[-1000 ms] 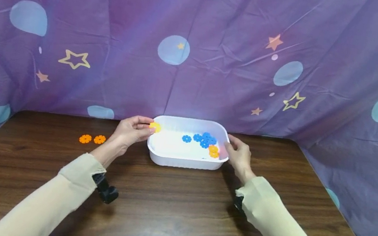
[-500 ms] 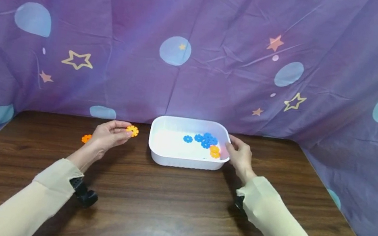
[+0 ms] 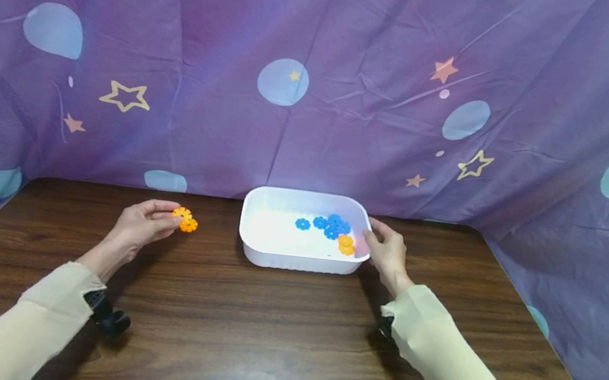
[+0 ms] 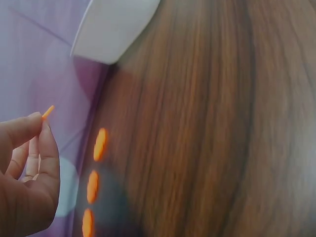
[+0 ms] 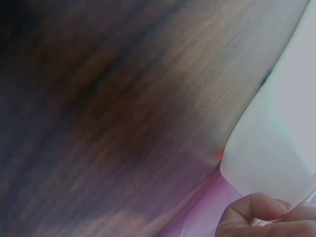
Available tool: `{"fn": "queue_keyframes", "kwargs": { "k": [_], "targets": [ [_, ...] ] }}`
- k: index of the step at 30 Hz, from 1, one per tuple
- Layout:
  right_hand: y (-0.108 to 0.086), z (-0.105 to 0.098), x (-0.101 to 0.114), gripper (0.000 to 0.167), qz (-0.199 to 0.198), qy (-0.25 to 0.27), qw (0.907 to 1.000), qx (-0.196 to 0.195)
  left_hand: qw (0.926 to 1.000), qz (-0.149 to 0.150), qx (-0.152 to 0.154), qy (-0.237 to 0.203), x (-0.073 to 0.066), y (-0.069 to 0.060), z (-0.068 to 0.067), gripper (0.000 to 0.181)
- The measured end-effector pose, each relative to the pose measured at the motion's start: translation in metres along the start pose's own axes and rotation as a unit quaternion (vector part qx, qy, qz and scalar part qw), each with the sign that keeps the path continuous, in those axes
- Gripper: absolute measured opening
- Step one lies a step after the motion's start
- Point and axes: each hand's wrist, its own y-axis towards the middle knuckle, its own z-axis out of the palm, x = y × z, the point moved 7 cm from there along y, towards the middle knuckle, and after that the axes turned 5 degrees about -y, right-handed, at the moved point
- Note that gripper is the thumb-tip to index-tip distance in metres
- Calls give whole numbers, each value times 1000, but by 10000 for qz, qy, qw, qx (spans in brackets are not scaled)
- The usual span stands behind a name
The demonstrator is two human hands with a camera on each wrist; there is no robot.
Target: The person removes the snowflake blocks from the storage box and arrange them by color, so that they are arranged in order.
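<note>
My left hand [image 3: 141, 226] pinches an orange flower-shaped plastic disc [image 3: 181, 212] between thumb and fingertips, above the table left of the basin. Just beyond it a second orange disc [image 3: 189, 226] lies on the table. The left wrist view shows the pinched disc [image 4: 48, 112] edge-on and a row of three orange discs [image 4: 92, 186] on the wood; my hand hides some of these from the head. My right hand [image 3: 387, 255] grips the right end of the white plastic basin [image 3: 299, 263], thumb and fingers at its rim [image 5: 296, 195].
Inside the basin sit several blue discs [image 3: 332, 226] in a cluster, a lone blue disc [image 3: 302, 224], and orange discs [image 3: 346, 244] near the right wall. The dark wooden table [image 3: 260, 328] ends at a purple patterned cloth [image 3: 218, 137] behind the basin.
My left hand has moved left from above the basin's left rim, still carrying the orange disc, to above the discs on the table. My right hand has stayed on the basin.
</note>
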Motion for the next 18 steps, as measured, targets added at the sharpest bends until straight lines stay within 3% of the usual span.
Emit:
{"fn": "queue_keyframes", "kwargs": {
  "k": [8, 18],
  "targets": [
    [0, 0, 0, 40, -35, -1, 10000, 9, 9975, -247, -371, 546, 9, -2, -33, 52],
    [0, -1, 0, 40, -31, -9, 10000, -27, 9976, -292, -607, 159, 13, -2, -61, 37]
  ]
}}
